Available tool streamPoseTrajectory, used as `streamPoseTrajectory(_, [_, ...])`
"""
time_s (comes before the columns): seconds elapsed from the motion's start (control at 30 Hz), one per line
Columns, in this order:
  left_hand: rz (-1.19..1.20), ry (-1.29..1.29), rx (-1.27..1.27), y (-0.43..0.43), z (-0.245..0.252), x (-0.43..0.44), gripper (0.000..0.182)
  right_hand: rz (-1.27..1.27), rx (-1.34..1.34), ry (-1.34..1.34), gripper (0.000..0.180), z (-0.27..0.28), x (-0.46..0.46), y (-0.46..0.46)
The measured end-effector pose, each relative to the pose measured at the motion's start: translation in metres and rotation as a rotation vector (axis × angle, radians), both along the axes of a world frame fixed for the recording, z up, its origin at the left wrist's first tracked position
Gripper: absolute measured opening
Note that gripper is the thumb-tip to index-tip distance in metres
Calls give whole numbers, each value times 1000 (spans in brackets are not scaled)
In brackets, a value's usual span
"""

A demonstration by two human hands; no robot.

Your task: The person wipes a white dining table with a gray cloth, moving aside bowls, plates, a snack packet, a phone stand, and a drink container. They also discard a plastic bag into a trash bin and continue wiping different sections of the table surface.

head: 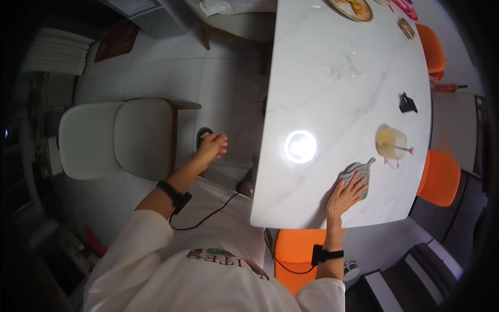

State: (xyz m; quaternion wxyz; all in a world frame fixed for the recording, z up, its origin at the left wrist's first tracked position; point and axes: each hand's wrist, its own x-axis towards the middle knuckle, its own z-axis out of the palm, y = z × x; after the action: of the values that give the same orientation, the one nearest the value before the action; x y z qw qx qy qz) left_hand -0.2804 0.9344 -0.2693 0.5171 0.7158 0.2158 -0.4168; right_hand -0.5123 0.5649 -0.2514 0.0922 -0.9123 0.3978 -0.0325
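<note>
My right hand (345,197) lies flat with spread fingers on a crumpled grey cloth (363,168), pressing it to the white marble-patterned table (304,97). A loop sticks out from the cloth's far corner. Just beyond the cloth stands a clear glass mug (386,142) of pale yellow liquid, with a thin stirrer or spoon in it. My left hand (213,147) hangs off the table's left side, above the floor, empty with loosely bent fingers. A bright ring of lamp light reflects off the tabletop between both hands.
A small black object (407,104) lies near the table's right edge. Shiny wet-looking marks (343,68) show farther up, below a plate of food (356,9) and a gold-coloured item (406,28). Orange chairs (442,179) and a grey-white chair (144,136) surround the table.
</note>
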Motion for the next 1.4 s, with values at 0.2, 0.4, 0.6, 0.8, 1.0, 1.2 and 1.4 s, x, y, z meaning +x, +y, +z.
streamPoseTrajectory(0.2, [-76,95,18,-48,-152,49,38,108,-33,-29,66,7,34,51])
streamPoseTrajectory(0.4, [-526,-3,171,-110,-319,73,53,147,-107,-28,63,12,49,50])
streamPoseTrajectory(0.6, [-476,-50,48,-151,-403,77,73,101,68,9,70,12,43,55])
streamPoseTrajectory(0.8, [-128,-124,-276,-183,-437,77,86,55,155,-14,69,9,29,52])
streamPoseTrajectory(1.0, [-195,-208,-18,-189,-471,69,92,26,233,-21,72,6,25,43])
streamPoseTrajectory(1.2, [-288,-454,75,-122,-469,80,61,24,223,-38,71,5,18,43])
streamPoseTrajectory(1.4, [-337,-405,154,14,-477,97,48,-20,231,-59,70,5,5,50])
